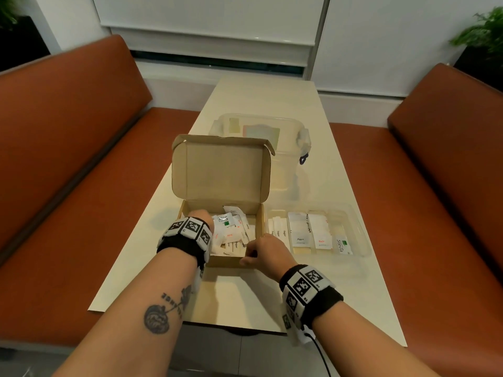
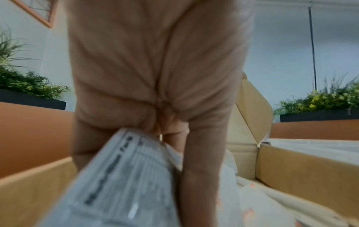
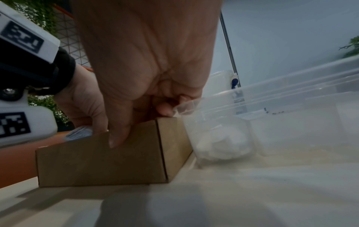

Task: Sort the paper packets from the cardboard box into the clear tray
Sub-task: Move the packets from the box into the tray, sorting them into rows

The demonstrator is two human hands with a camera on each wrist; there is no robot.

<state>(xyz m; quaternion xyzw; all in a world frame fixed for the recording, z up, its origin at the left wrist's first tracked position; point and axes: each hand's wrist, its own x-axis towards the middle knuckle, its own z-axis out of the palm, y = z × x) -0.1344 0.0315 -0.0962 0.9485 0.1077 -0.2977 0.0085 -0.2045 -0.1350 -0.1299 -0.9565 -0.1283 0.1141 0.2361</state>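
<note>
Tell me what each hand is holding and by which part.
The left hand grips a paper packet by its far end, inside the cardboard box. The right hand grips the box's near right corner, thumb outside.

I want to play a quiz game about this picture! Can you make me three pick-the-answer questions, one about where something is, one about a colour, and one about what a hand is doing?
1. Where is the clear tray?
A. right of the cardboard box
B. on the bench
C. inside the box

2. What colour are the benches?
A. blue
B. reddish brown
C. green

3. What is the left hand doing?
A. waving in the air
B. lying flat on the table
C. holding a paper packet in the box

Answers:
1 A, the tray sits beside the box's right wall.
2 B, both seats look rust coloured.
3 C, the left wrist view shows fingers round a printed packet.
</note>
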